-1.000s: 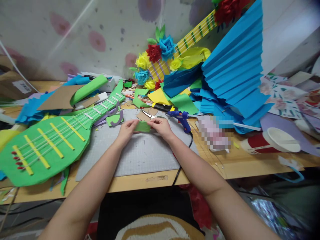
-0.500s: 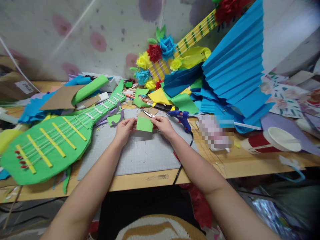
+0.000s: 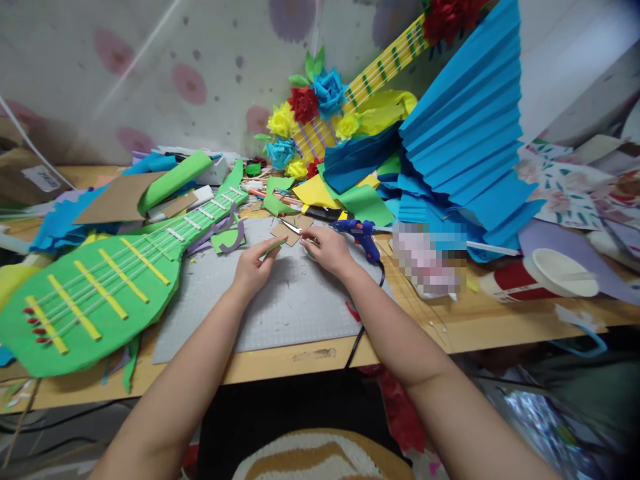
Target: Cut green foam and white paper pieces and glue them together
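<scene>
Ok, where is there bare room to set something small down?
Mainly the front of the grey mat, between the left forearm and right forearm, apart from a red bit. Another patch lies between the left forearm and green paper instrument. It's crowded further back: scissors, glue gun, paper pieces.

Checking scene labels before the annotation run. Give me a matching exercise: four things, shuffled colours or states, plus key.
1. glue gun
2. cup
3. cutting mat
4. left hand

A. gray
B. holding a green piece
C. red and white
D. blue, with a dark cord

Pairs: 1-D, 2-C, 3-A, 4-B
</scene>
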### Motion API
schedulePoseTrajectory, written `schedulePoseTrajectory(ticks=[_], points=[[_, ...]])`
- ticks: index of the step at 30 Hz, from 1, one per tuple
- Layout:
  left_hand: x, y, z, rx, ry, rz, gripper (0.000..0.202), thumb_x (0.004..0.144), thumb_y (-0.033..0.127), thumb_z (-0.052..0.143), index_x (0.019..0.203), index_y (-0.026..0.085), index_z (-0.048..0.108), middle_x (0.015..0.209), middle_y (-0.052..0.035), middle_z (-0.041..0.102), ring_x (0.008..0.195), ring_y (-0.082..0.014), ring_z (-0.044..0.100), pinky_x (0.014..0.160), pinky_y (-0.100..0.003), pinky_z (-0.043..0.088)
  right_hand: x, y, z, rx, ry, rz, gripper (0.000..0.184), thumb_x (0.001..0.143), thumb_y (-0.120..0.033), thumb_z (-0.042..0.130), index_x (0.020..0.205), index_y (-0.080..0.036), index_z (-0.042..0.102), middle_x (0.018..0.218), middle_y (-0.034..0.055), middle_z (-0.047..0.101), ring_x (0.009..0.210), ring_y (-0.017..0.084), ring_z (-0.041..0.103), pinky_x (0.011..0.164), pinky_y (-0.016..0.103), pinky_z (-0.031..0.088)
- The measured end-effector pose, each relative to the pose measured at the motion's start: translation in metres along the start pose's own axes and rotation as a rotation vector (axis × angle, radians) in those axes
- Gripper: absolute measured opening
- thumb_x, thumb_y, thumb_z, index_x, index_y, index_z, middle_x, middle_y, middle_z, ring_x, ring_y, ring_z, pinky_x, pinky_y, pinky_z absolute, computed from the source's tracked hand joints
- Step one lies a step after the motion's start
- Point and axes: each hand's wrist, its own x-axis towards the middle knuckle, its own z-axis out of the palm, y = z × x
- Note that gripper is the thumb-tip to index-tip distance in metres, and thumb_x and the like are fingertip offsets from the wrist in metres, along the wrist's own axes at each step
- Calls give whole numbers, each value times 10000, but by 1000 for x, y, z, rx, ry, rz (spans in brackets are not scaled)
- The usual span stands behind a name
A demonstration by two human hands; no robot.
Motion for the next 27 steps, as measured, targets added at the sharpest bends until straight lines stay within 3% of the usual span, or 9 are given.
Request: schedulePoseTrajectory(ticks=[5,9,12,16,21,24,27], points=[[2,-3,-7,288,-42,206,278,833,246,476,1047,225,653,987,-60,679,912,-166,602,845,-320,458,1,6,-6,-255,4,16,166,779,-238,571,925,-174,620,984,86,616,968,219,495,849,334,385],[3,-1,-7,465,-49,281,319,815,212,476,1094,242,627,942,-64,640,889,-184,532,818,-346,431,0,6,-1,-345,-20,97,217,777,-245,572,971,-149,592,1028,109,584,967,230,487,849,331,380],[3,3,-5,557,-32,260,375,790,192,468,1145,226,583,948,-86,563,913,-209,486,835,-379,407,-1,4,1,-425,-50,187,288,783,-281,567,1013,-108,571,1042,150,570,979,254,493,863,346,372],[0,7,0,614,31,112,398,713,242,551,1103,165,535,987,-111,454,965,-254,446,850,-417,403,-1,1,-1,-460,-103,189,243,809,-272,524,976,-104,577,1034,168,574,1001,268,505,876,352,365],[0,2,3,565,24,-20,494,583,247,656,1030,167,462,1009,-95,397,1004,-265,435,904,-430,386,0,0,-6,-233,-12,245,214,809,-291,505,978,-161,512,966,121,607,890,237,564,786,345,402],[0,0,1,492,57,-80,516,579,258,666,1036,182,440,1009,-79,393,1040,-263,419,938,-446,358,1,1,-4,11,39,244,256,776,-324,533,983,-199,448,914,56,613,815,195,578,730,317,416],[1,-1,-2,385,-4,-60,539,622,284,654,1101,200,423,1062,-74,405,1084,-243,414,952,-424,349,0,0,-1,181,18,161,301,735,-371,561,943,-213,412,892,21,594,779,165,569,704,295,419]])
